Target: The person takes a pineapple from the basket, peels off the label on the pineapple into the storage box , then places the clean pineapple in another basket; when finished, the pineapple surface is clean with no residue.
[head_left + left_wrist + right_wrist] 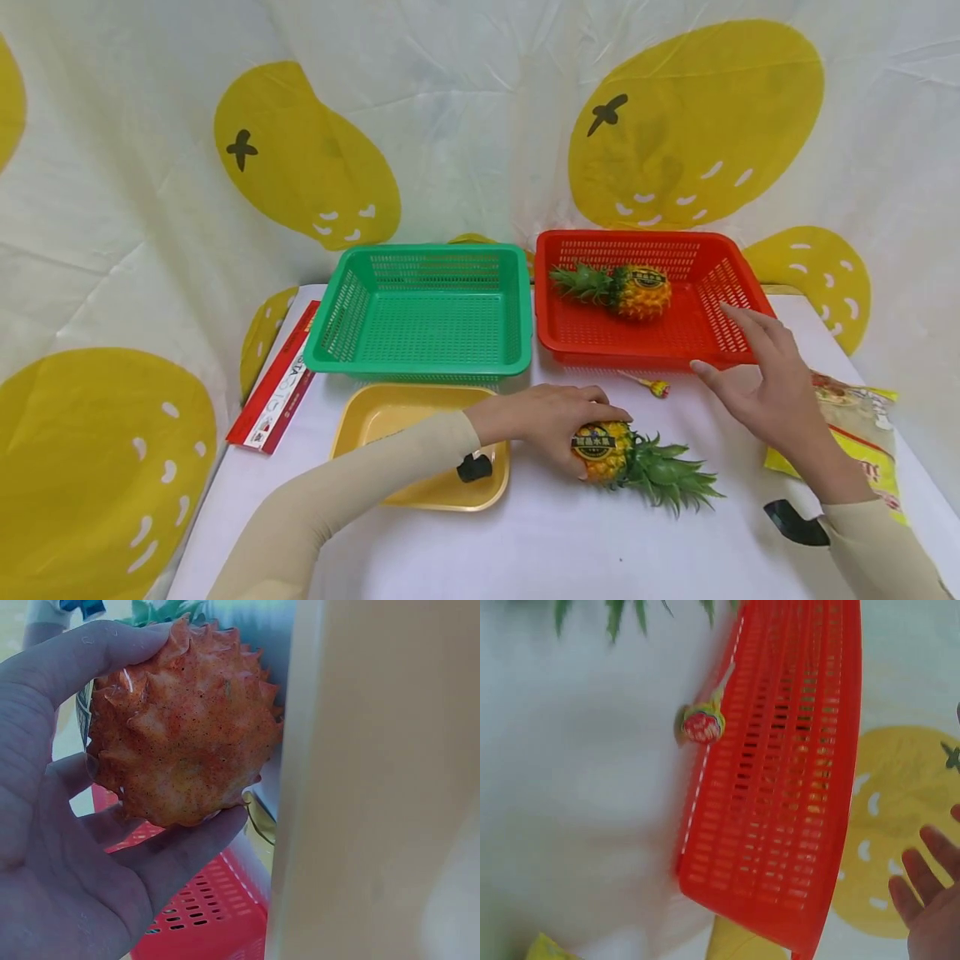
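My left hand (pixel 549 418) grips the round body of a small pineapple (pixel 617 458) that lies on the white table, its green crown pointing right. A dark label shows on its upper side. In the left wrist view, thumb and fingers curl around the spiky orange base of this pineapple (pixel 187 727). Beyond the crown, my right hand (pixel 776 404) is held in the air by the front right corner of the red basket (pixel 600 343), fingers spread and holding nothing. Inside that basket lies a second pineapple (pixel 647 298), crown to the left.
A lollipop (pixel 660 388) lies before the red basket. To its left stands a green basket (pixel 420 367), with a yellow tray (pixel 487 492) in front, partly under my left forearm. A red and white box (pixel 273 383) lies far left; a yellow bag (pixel 862 425) lies right.
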`<state>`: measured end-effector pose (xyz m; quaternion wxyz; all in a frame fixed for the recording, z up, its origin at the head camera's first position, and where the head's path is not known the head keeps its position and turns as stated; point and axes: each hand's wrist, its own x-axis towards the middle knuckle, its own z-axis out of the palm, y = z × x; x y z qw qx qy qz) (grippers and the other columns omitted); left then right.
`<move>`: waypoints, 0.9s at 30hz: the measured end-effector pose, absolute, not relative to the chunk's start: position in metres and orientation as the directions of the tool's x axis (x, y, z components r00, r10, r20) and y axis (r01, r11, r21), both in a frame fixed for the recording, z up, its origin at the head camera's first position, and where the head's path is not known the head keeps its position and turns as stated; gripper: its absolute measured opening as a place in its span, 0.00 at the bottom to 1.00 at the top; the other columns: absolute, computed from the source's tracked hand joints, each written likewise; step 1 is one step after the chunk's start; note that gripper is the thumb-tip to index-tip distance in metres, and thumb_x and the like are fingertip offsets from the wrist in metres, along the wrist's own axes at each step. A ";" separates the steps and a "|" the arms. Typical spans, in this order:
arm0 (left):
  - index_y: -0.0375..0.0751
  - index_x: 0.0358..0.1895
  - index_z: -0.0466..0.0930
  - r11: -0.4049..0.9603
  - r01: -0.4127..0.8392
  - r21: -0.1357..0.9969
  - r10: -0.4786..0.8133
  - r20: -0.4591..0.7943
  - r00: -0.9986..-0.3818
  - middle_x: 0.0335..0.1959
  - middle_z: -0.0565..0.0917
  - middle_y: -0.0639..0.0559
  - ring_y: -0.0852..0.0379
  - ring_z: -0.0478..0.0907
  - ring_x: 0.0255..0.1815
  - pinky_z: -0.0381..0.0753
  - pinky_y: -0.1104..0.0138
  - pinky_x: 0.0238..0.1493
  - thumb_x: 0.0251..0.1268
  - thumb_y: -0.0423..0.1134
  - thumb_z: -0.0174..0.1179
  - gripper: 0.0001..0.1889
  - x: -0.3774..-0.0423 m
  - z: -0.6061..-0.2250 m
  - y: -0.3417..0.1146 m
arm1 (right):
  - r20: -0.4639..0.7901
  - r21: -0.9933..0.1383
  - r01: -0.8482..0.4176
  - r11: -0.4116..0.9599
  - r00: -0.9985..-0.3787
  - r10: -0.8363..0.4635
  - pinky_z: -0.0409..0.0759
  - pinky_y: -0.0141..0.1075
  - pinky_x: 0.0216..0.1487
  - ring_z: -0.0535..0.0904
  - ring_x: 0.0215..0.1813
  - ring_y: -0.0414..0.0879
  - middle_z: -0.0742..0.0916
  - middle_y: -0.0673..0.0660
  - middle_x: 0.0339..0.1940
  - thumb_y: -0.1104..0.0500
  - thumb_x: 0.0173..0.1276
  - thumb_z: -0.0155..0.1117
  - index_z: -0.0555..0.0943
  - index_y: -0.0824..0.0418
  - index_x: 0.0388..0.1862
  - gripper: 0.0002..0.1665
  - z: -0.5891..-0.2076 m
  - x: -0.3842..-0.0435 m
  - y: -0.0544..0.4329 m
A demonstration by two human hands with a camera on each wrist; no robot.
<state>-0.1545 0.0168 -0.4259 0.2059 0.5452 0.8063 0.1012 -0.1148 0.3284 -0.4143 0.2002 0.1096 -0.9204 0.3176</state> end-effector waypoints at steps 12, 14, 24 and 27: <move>0.53 0.77 0.69 0.375 0.834 0.405 0.927 -0.172 -0.333 0.66 0.75 0.57 0.67 0.71 0.58 0.70 0.74 0.57 0.59 0.57 0.75 0.43 -0.153 -0.426 0.013 | 0.443 -0.467 -0.477 0.744 -0.855 -0.271 0.61 0.30 0.69 0.73 0.70 0.57 0.81 0.56 0.72 0.61 0.52 0.87 0.71 0.50 0.81 0.57 -0.423 -0.089 0.305; 0.52 0.77 0.70 0.373 0.834 0.406 0.928 -0.162 -0.336 0.66 0.75 0.57 0.67 0.71 0.59 0.70 0.74 0.58 0.58 0.56 0.75 0.43 -0.153 -0.426 0.013 | 0.418 -0.482 -0.478 0.734 -0.862 -0.287 0.60 0.27 0.68 0.74 0.69 0.54 0.82 0.55 0.70 0.61 0.52 0.87 0.70 0.51 0.82 0.58 -0.428 -0.084 0.301; 0.52 0.76 0.71 0.381 0.823 0.422 0.924 -0.143 -0.354 0.63 0.75 0.56 0.67 0.71 0.56 0.72 0.74 0.54 0.58 0.57 0.75 0.42 -0.152 -0.429 0.011 | 0.286 -0.502 -0.486 0.715 -0.874 -0.392 0.73 0.45 0.67 0.77 0.66 0.49 0.84 0.49 0.66 0.55 0.61 0.83 0.64 0.47 0.85 0.57 -0.453 -0.067 0.280; 0.53 0.76 0.71 0.387 0.819 0.424 0.921 -0.139 -0.364 0.61 0.75 0.56 0.66 0.72 0.55 0.73 0.74 0.52 0.57 0.57 0.76 0.43 -0.152 -0.431 0.010 | 0.243 -0.510 -0.478 0.715 -0.878 -0.413 0.76 0.61 0.59 0.78 0.64 0.52 0.84 0.50 0.65 0.50 0.63 0.82 0.62 0.46 0.86 0.57 -0.458 -0.065 0.278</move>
